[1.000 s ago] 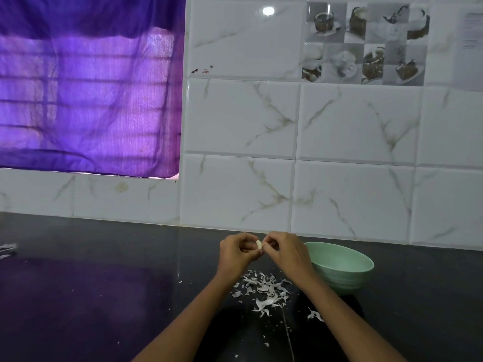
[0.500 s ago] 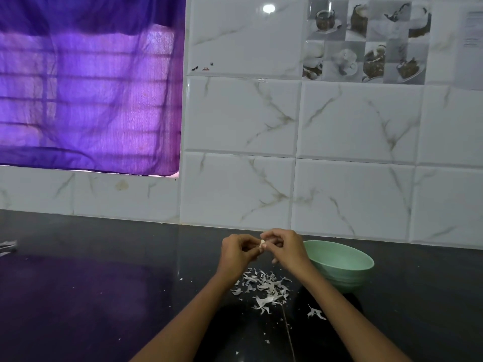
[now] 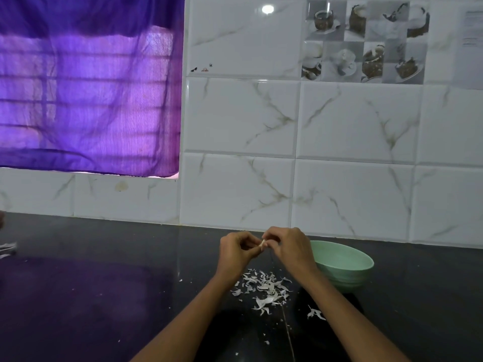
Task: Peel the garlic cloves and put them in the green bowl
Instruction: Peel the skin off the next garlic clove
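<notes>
A small pale garlic clove (image 3: 262, 243) is pinched between the fingertips of both hands above the black counter. My left hand (image 3: 236, 253) holds it from the left with curled fingers. My right hand (image 3: 290, 248) pinches it from the right, thumb and fingers bent over it. The green bowl (image 3: 347, 267) stands on the counter just right of my right hand; what lies inside is hidden by the rim and my hand. A heap of white garlic skins (image 3: 264, 286) lies on the counter below the hands.
The black counter (image 3: 91, 296) runs back to a white marble-tiled wall (image 3: 352, 178). A purple curtain (image 3: 86, 95) covers a window at the upper left. A few white scraps (image 3: 6, 248) lie at the far left edge. One loose skin (image 3: 315, 313) lies right of the heap.
Both hands have stayed close together over the skins, shifting slightly. My right fingers have reworked their pinch on the clove.
</notes>
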